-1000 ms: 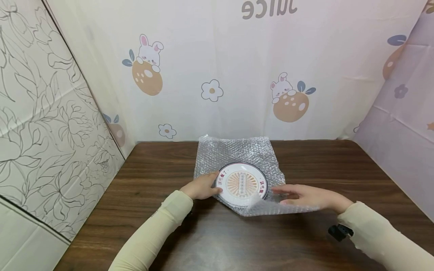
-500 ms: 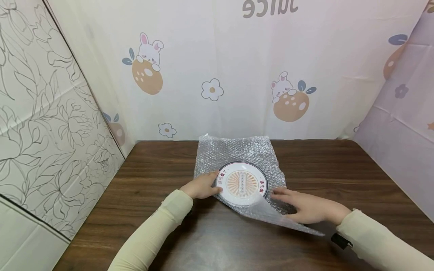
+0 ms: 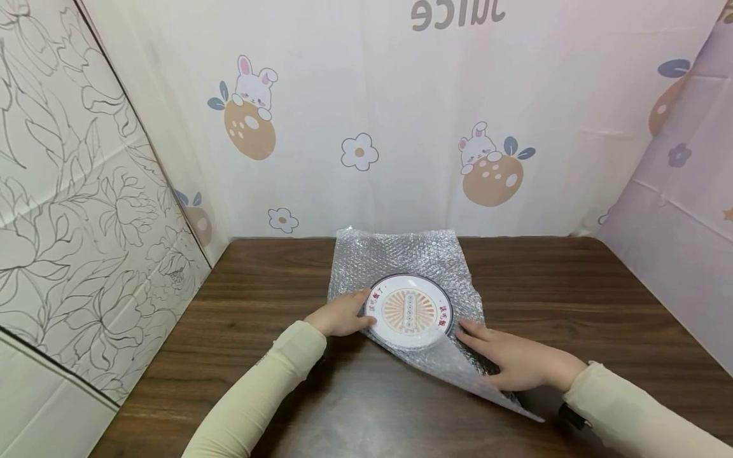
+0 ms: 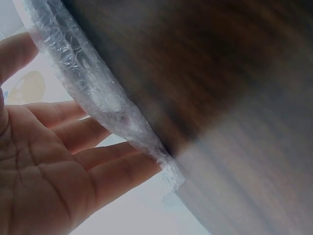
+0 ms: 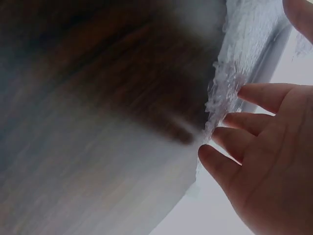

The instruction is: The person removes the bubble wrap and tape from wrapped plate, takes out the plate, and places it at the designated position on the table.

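Note:
A round white plate (image 3: 395, 334) with a dark rim, red characters and an orange sunburst lies face up on a sheet of bubble wrap (image 3: 395, 251). At the plate's left rim, my left hand (image 3: 342, 314) rests with its thumb over the edge. In the left wrist view, its fairly straight fingers meet the bubble wrap (image 4: 93, 78). My right hand (image 3: 515, 357) lies to the right of the plate, fingers extended, fingertips on the wrap near the rim. A loose flap of wrap slants from the plate's front toward the front right, passing by the right thumb.
The dark wooden table (image 3: 269, 273) carries the sheet near its back edge. Behind it hangs a pale curtain (image 3: 401, 83) printed with rabbits and flowers. A white panel (image 3: 86, 178) with line-drawn flowers stands along the left side.
The wrap flap near my right hand has swung down toward the front right, uncovering more of the plate's front. My right hand has moved slightly toward me; the left hand and plate have stayed put.

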### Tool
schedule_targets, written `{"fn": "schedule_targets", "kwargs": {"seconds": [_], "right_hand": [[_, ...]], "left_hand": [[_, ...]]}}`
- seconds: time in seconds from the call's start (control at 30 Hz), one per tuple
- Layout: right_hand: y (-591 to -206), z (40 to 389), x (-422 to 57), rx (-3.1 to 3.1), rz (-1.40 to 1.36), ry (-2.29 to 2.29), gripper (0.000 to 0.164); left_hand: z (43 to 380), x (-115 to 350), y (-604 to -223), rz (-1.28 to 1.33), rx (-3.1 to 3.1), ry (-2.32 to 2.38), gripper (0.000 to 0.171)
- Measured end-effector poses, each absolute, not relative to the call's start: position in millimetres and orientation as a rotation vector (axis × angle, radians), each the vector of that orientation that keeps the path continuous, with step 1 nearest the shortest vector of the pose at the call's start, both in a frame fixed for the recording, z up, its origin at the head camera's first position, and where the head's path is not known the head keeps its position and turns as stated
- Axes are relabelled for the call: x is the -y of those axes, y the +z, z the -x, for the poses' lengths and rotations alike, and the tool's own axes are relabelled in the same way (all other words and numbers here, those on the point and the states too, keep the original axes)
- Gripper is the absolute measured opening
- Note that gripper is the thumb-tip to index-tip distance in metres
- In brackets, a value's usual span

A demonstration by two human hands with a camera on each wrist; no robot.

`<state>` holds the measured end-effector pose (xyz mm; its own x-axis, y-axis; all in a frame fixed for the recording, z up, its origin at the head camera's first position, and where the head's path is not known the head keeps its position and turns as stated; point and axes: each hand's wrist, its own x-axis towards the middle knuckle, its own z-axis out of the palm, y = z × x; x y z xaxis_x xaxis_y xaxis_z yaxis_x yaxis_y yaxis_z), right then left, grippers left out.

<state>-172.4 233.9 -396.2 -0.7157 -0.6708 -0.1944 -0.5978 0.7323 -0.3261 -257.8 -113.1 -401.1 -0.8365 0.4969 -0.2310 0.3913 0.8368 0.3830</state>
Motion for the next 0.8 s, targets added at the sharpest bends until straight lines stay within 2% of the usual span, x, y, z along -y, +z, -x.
{"fn": "schedule_targets", "kwargs": {"seconds": [0.4, 0.63, 0.8], "right_hand": [[-388, 178, -234, -2.604, 0.936, -0.418, 0.076], [-381, 191, -236, -2.663, 0.857, -0.533, 0.091], [-385, 204, -233, -2.787, 0.842, -0.553, 0.094]], "left_hand": [[257, 113, -401, -0.679, -2.699, 0.474, 0.075], [257, 113, -402, -0.679, -2.702, 0.478, 0.075], [257, 113, -402, -0.678, -2.7, 0.481, 0.076]]}}
